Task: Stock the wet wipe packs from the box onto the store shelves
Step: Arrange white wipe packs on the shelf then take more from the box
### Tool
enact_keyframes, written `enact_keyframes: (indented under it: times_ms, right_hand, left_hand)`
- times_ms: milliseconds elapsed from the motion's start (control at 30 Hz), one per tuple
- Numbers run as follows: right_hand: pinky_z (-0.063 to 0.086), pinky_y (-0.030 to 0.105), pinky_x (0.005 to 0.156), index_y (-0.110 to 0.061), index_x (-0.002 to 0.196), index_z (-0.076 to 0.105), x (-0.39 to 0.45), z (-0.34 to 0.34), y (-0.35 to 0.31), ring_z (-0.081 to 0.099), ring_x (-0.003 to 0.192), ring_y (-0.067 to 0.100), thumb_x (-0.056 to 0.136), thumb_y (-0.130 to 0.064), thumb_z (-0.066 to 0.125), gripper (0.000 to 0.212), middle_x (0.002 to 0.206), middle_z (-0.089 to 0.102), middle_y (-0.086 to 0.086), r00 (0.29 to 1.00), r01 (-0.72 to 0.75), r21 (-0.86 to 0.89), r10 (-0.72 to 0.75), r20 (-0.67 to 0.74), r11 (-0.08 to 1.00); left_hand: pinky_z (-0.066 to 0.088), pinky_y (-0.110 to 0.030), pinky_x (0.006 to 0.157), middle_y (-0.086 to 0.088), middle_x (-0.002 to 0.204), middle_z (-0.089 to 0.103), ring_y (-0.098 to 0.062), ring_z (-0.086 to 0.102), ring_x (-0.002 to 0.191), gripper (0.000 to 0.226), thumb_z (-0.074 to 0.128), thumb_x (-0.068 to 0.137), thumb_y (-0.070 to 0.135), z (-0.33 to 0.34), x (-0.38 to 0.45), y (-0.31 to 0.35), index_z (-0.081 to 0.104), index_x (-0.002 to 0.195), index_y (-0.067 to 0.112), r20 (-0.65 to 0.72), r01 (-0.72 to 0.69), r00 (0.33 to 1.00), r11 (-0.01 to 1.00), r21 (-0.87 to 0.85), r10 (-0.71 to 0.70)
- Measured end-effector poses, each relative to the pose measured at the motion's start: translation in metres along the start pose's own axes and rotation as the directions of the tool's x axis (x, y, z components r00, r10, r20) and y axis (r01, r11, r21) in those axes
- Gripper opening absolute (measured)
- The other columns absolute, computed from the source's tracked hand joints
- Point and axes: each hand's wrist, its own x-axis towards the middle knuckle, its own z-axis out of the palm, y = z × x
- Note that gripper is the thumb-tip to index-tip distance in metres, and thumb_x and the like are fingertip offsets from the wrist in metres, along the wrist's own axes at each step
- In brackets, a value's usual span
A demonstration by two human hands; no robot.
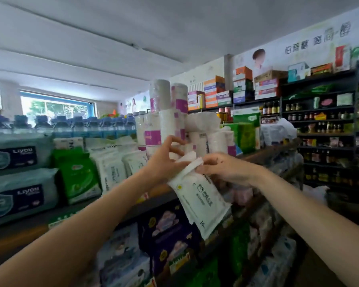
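Wet wipe pack (197, 195) held up in both hands, just in front of the top shelf (120, 208), not yet placed.

Left hand (164, 162) pinches its upper end, fingers partly spread; right hand (222, 168) curls round its right edge. Several white packs (110, 168) already stand on the shelf to the left, so stocking looks partly done; the box is out of sight. Tissue rolls (168, 114) stand beyond, bottled water (71, 125) far left, dark shelving (323, 121) of jars on the right wall.
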Motion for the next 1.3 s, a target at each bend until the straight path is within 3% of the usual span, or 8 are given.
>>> enact_keyframes:
  times_ms: [233, 333, 433, 567, 700, 800, 1067, 1300]
  right_hand:
    - [0.052, 0.026, 0.071, -0.015, 0.103, 0.062, 0.128, -0.002, -0.011, 0.062, 0.083, 0.014, 0.094, -0.013, 0.05, 0.015, 0.093, 0.066, 0.002, 0.964, 0.252, 0.341, -0.206, -0.167, 0.906]
    - [0.052, 0.026, 0.061, -0.012, 0.109, 0.06, 0.18, 0.009, -0.014, 0.061, 0.077, 0.016, 0.095, -0.011, 0.049, 0.018, 0.089, 0.064, 0.004, 0.96, 0.27, 0.458, -0.2, -0.196, 0.847]
    - [0.049, 0.029, 0.065, -0.011, 0.105, 0.061, 0.217, 0.04, -0.011, 0.059, 0.075, 0.016, 0.093, -0.01, 0.051, 0.015, 0.087, 0.063, 0.004, 0.983, 0.186, 0.553, -0.159, -0.097, 0.812]
    - [0.049, 0.026, 0.063, -0.008, 0.105, 0.061, 0.247, 0.09, 0.011, 0.06, 0.076, 0.015, 0.094, -0.012, 0.052, 0.015, 0.085, 0.063, 0.003, 0.996, 0.065, 0.427, -0.083, 0.023, 0.902]
    - [0.037, 0.021, 0.06, -0.016, 0.074, 0.061, 0.256, 0.106, 0.033, 0.053, 0.07, 0.012, 0.09, -0.019, 0.056, 0.017, 0.072, 0.057, -0.001, 0.983, 0.168, 0.014, -0.166, -0.078, 0.986]
    - [0.043, 0.022, 0.079, -0.008, 0.108, 0.065, 0.261, 0.101, 0.034, 0.058, 0.093, 0.017, 0.088, -0.019, 0.06, 0.023, 0.099, 0.064, 0.005, 0.967, 0.219, -0.122, -0.232, -0.103, 0.968]
    - [0.048, 0.029, 0.078, -0.013, 0.118, 0.051, 0.248, 0.095, 0.036, 0.052, 0.098, 0.019, 0.084, -0.025, 0.065, 0.039, 0.119, 0.048, 0.006, 0.979, 0.113, -0.126, -0.132, -0.155, 0.986]
    - [0.049, 0.028, 0.068, -0.009, 0.108, 0.059, 0.151, 0.05, 0.034, 0.059, 0.083, 0.017, 0.09, -0.015, 0.057, 0.019, 0.103, 0.061, 0.005, 0.959, 0.005, -0.246, -0.074, -0.273, 0.969]
  left_hand:
    - [0.05, -0.027, 0.066, -0.003, 0.101, 0.056, -0.014, 0.058, 0.079, 0.025, 0.054, 0.09, 0.034, -0.068, 0.066, -0.013, 0.048, 0.106, 0.016, -0.312, 0.105, 0.939, 0.984, -0.146, -0.146]
    - [0.047, -0.033, 0.082, 0.001, 0.098, 0.057, -0.017, 0.056, 0.091, 0.041, 0.061, 0.085, 0.035, -0.098, 0.064, -0.031, 0.037, 0.114, 0.018, -0.281, 0.293, 0.915, 0.956, -0.029, -0.289]
    - [0.05, -0.027, 0.075, -0.003, 0.1, 0.06, -0.017, 0.059, 0.09, 0.036, 0.065, 0.083, 0.023, -0.123, 0.046, -0.058, 0.045, 0.111, 0.012, -0.284, 0.449, 0.868, 0.888, 0.095, -0.408]
    - [0.055, -0.028, 0.078, -0.006, 0.098, 0.062, -0.017, 0.062, 0.085, 0.017, 0.065, 0.084, 0.013, -0.141, 0.025, -0.094, 0.051, 0.092, 0.013, -0.367, 0.63, 0.749, 0.764, 0.137, -0.552]
    - [0.051, -0.033, 0.09, -0.002, 0.113, 0.057, -0.018, 0.057, 0.098, 0.051, 0.071, 0.079, 0.021, -0.135, 0.019, -0.124, 0.044, 0.12, 0.011, -0.42, 0.738, 0.674, 0.587, 0.333, -0.608]
    - [0.051, -0.034, 0.093, -0.003, 0.125, 0.055, -0.019, 0.056, 0.11, 0.072, 0.079, 0.071, 0.026, -0.13, 0.02, -0.133, 0.036, 0.128, 0.013, -0.388, 0.745, 0.667, 0.586, 0.319, -0.636]
    - [0.031, -0.04, 0.109, -0.014, 0.144, 0.027, -0.03, 0.033, 0.131, 0.082, 0.071, 0.078, 0.033, -0.121, 0.011, -0.12, 0.023, 0.141, 0.012, -0.592, 0.652, 0.747, 0.512, 0.56, -0.303]
    - [0.044, -0.039, 0.098, -0.012, 0.13, 0.034, -0.027, 0.047, 0.118, 0.035, 0.057, 0.087, 0.012, -0.066, 0.01, -0.078, 0.045, 0.12, 0.008, -0.35, 0.209, 0.936, 0.749, 0.629, 0.033]
